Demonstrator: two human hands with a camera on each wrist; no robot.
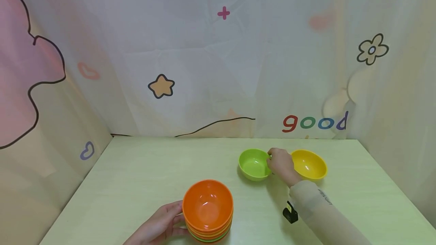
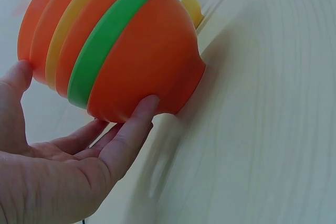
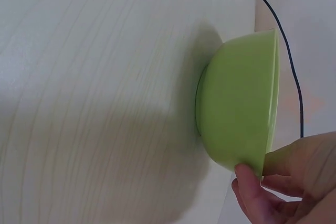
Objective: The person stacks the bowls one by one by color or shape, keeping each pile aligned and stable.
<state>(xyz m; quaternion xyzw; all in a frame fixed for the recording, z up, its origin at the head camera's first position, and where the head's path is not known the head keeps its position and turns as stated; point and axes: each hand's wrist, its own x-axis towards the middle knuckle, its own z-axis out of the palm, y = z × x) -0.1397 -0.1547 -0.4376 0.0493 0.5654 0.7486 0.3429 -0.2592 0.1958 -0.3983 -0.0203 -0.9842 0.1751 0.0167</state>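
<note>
A stack of nested bowls [image 1: 208, 207] stands at the near middle of the table, orange on top, with yellow, green and more orange ones beneath. Against its left side rests my left hand [image 1: 162, 220]; in the left wrist view the thumb touches an upper rim and the fairly straight fingers [image 2: 128, 137] touch the lowest orange bowl. Farther back, my right hand [image 1: 282, 163] pinches the right rim of a light green bowl [image 1: 253, 165]. Thumb and fingers meet at that rim in the right wrist view, where the bowl [image 3: 239, 100] appears upright relative to the tabletop.
A yellow bowl [image 1: 310, 165] sits just right of my right hand, partly hidden by it. The pale wooden table [image 1: 143, 169] ends at a printed curtain [image 1: 190, 48] behind and at both sides. A small black clip-like piece [image 1: 290, 213] hangs by the right sleeve.
</note>
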